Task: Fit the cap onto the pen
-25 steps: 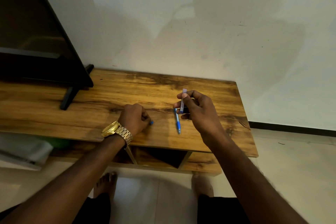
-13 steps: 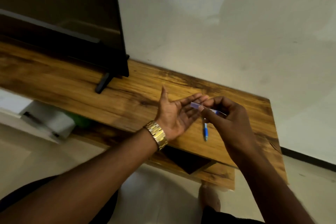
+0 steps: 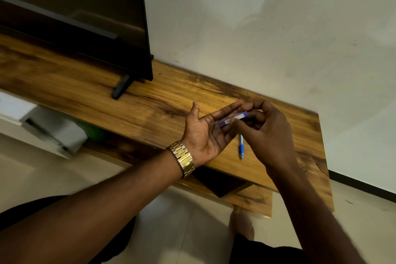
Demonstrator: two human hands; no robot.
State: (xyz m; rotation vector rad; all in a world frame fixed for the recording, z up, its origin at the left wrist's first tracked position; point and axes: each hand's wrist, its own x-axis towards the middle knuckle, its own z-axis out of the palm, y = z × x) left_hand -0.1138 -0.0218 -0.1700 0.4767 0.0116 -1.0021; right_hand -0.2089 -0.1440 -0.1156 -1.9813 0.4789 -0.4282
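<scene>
Standing over a wooden table (image 3: pixel 150 100), a person held both hands just above its right part. The left hand (image 3: pixel 205 135) lay palm up, its fingers straight and relaxed, a gold watch (image 3: pixel 183 158) on the wrist. The right hand (image 3: pixel 267 135) pinched a thin blue tube (image 3: pixel 232 118) with curled fingers, laying it across the left fingers. Below the hands, a blue pen (image 3: pixel 241 148) lay on the table, partly hidden. A dark TV (image 3: pixel 75 17) stood at the table's left, against a pale wall (image 3: pixel 257 28).
</scene>
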